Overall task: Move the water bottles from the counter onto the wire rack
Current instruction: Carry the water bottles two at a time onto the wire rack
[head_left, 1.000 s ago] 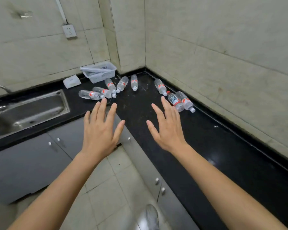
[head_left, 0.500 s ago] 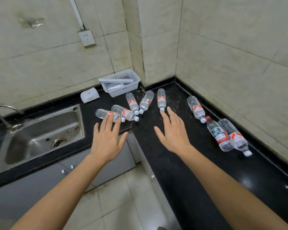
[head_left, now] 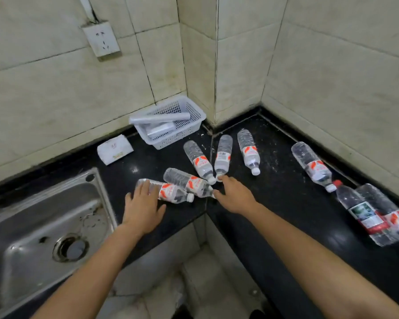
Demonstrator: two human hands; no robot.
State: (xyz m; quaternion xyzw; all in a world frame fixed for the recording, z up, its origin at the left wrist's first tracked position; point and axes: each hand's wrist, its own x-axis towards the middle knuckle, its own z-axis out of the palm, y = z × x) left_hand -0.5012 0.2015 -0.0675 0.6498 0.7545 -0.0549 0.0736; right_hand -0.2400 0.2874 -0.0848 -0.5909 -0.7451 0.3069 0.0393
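Several clear water bottles with red-and-white labels lie on their sides on the black counter (head_left: pixel 286 203) in the corner. My left hand (head_left: pixel 142 207) lies spread over the base end of the leftmost bottle (head_left: pixel 168 192), touching it. My right hand (head_left: pixel 234 195) reaches the cap ends of the fanned middle bottles: fingertips touch the cap of one bottle (head_left: pixel 222 155) and the neck of another (head_left: pixel 189 183). Neither hand has closed around a bottle. Further bottles lie to the right, one (head_left: pixel 248 150) near the corner, one (head_left: pixel 312 165) by the wall, a red-capped one (head_left: pixel 359 212) at the right edge. No wire rack is in view.
A white plastic basket (head_left: pixel 194 116) with rolled items stands at the back corner. A white tissue pack (head_left: pixel 114 149) lies left of it. The steel sink (head_left: pixel 44 226) fills the left. A wall socket (head_left: pixel 101 39) hangs above. Tiled floor shows below the counter's inner corner.
Both hands have moved forward from above the counter edge down onto the bottles. The view has come closer to the corner.
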